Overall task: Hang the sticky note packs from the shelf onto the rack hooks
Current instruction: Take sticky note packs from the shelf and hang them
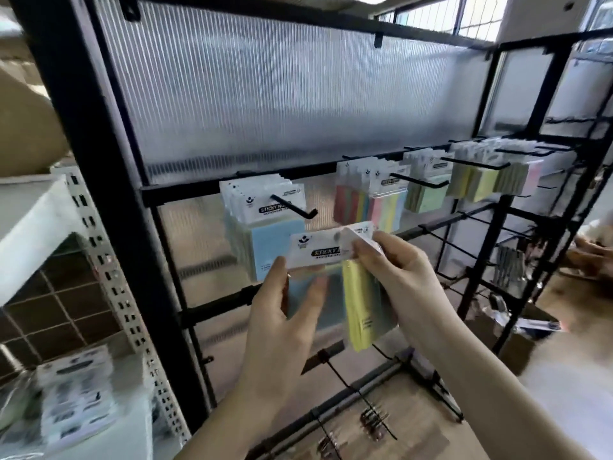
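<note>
Daylight enters through the windows (pixel 464 14) at one o'clock and glows through the ribbed translucent panel (pixel 265 94) behind the rack, leaving its black frame (pixel 83 127) in near silhouette. The picture's centre is fairly sharp. Toward seven o'clock the packs on the white shelf (pixel 73 393) smear with blur. Straight bars bow near the edges from the wide lens.

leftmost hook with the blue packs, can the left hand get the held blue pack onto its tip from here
Probably yes: the hook tip juts bare just above the held blue pack, nothing between. But the right hand also pinches the header with a yellow pack.
</note>
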